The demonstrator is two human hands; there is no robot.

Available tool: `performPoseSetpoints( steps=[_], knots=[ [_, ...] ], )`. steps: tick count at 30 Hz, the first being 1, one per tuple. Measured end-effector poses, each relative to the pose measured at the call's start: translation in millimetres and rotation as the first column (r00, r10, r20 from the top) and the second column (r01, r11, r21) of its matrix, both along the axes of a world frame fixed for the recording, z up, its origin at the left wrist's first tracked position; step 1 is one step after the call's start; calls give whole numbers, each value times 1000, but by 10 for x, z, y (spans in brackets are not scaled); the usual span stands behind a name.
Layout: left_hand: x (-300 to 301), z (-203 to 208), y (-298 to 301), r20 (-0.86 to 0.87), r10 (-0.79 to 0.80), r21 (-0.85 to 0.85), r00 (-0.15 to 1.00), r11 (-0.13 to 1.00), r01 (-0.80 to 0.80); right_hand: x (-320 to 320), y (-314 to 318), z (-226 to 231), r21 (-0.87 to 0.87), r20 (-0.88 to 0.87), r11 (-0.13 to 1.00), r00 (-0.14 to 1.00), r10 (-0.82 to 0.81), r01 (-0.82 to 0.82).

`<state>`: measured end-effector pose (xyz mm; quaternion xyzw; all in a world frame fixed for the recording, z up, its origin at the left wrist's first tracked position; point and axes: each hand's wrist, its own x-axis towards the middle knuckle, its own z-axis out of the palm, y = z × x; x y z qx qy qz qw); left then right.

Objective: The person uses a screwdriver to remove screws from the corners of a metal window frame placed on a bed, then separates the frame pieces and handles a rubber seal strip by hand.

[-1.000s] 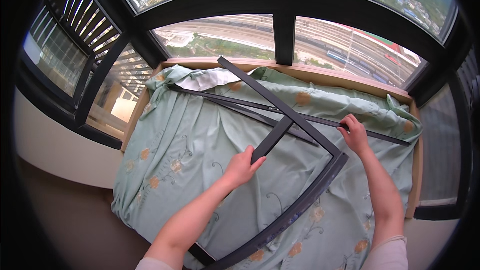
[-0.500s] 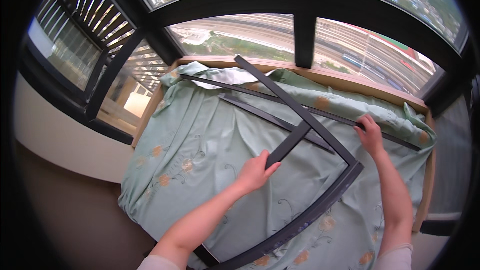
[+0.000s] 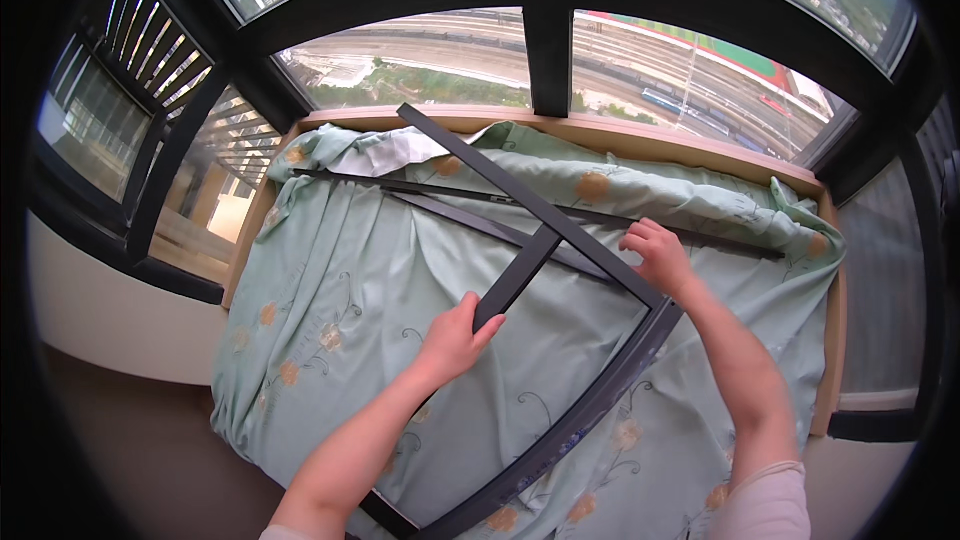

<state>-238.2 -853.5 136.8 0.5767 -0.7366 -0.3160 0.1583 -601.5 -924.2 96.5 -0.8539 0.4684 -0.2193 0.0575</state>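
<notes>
Nearest: the curved rail (image 3: 585, 415) of the dark frame (image 3: 590, 249) runs over the green floral cloth (image 3: 330, 310) toward the lower edge. Risk: the near end could snag the cloth or knock the person if the frame swings.

Left hand (image 3: 455, 342): wrapped round the free end of the crossbar (image 3: 520, 273). A one-sided hold; a twist here could lever the corner joint or let the frame pivot.

Right hand (image 3: 660, 258): fingers curled at the long strip (image 3: 715, 241); cannot tell whether they pinch it. A loose or off-centre grip could let it skew.

The short strip (image 3: 460, 220) and the long strip both pass beneath the frame's straight bar. Sliding either could scrape the finish or drag folds along.

Farther: the bar's tip points toward the wooden ledge (image 3: 660, 145) and window (image 3: 400, 60); a forward shove could bump them.

Hidden: frame's near end, partly behind the left forearm and cut off below; left palm; right fingertips; strip stretches under the bar. Unclear: whether the frame lies flat or is partly raised.
</notes>
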Motion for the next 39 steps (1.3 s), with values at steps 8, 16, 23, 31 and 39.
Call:
performPoseSetpoints(
  steps=[8, 16, 23, 31, 39],
  knots=[
    [13, 6, 37, -48, -1, -4, 999, 1000, 1, 75, -80, -87, 335, 135, 936, 989, 68, -110],
    [0, 14, 60, -23, -23, -12, 999, 1000, 23, -13, -362, 383, 862, 503, 357, 526, -685, -360],
    [-8, 75, 92, -40, -10, -22, 999, 1000, 9, -472, -397, 567, 849, 523, 383, 474, -708, -364],
    [-83, 216, 113, -49, -4, -20, 999, 1000, 3, -1669, 651, 1124, 847, 532, 499, 311, -788, -185],
    [-69, 20, 163, -20, -1, 20, 1000, 1000, 2, -2155, 2520, 1300, 794, 579, 589, 106, -808, 151]
  ],
)
